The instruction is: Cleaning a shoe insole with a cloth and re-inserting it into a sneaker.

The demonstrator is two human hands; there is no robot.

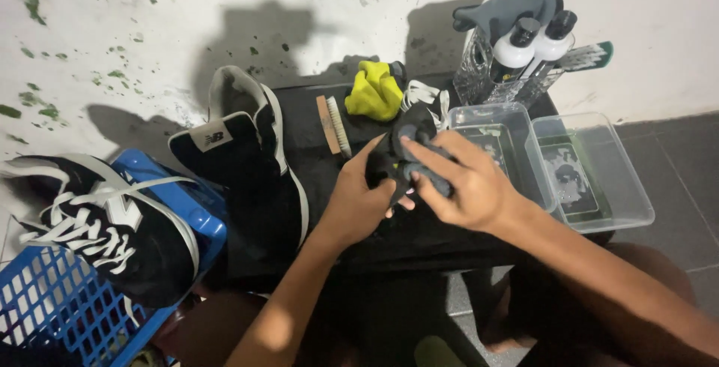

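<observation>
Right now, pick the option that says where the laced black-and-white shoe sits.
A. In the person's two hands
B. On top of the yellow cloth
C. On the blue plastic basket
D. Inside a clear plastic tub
C: the laced black-and-white shoe rests on the rim of the blue basket, at the left, apart from both hands, which hold a dark cloth over the black table.

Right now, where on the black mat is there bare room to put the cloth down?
Bare mat shows along the near edge, below both hands, between the shoe and the tubs. A smaller strip lies between the shoe and the brush. The far edge is crowded: yellow cloth, laces, bottles.
</observation>
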